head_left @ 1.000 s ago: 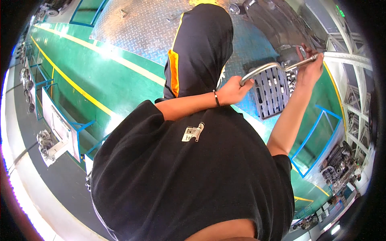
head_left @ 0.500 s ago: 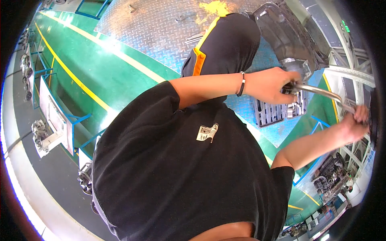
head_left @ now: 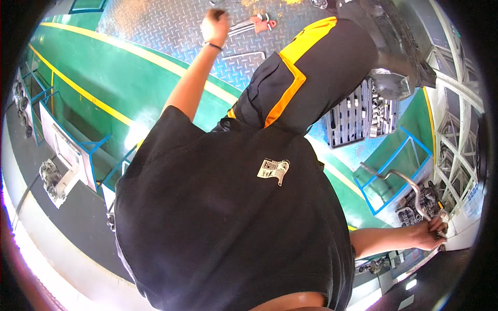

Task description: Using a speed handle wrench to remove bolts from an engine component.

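Right hand [head_left: 430,233]: closed around one end of bent metal bar [head_left: 402,181], low at right edge of view; bar arcs up and leftward from grip. Left hand [head_left: 215,23]: raised to top of view, fingers curled into fist over tread-plate floor [head_left: 171,31]; whether it grips anything cannot be told. Hands well apart; bar far from left hand. Red-handled tools [head_left: 257,23] lie just right of left hand; number unclear. One open tool case [head_left: 363,116] on floor, two halves, holding rows of sockets and bits; count not readable.
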